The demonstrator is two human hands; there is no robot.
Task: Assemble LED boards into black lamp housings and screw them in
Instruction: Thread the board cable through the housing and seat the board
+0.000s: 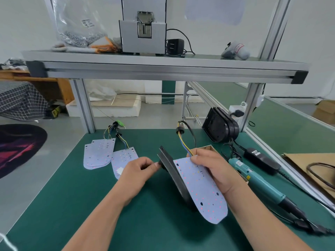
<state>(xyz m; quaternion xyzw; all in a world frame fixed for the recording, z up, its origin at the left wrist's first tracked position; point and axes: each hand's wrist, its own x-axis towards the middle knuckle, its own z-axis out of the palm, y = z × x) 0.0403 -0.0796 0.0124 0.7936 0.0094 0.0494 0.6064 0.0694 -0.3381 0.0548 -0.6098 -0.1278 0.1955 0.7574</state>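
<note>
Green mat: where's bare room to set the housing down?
Bare: near-left mat, in front of the spare LED boards; also the near edge in front of the held housing. Crowded: right of the right hand, with screwdriver, power adapter and stacked housings.

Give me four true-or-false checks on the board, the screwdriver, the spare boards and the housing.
1. The right hand grips the LED board near its wires. True.
2. The left hand holds the electric screwdriver. False: it lies on the green mat, right of both hands.
3. The spare LED boards lie on the mat, left of the hands. True.
4. The black lamp housing lies flat. False: it stands tilted on edge, pinched by the left hand.
</note>
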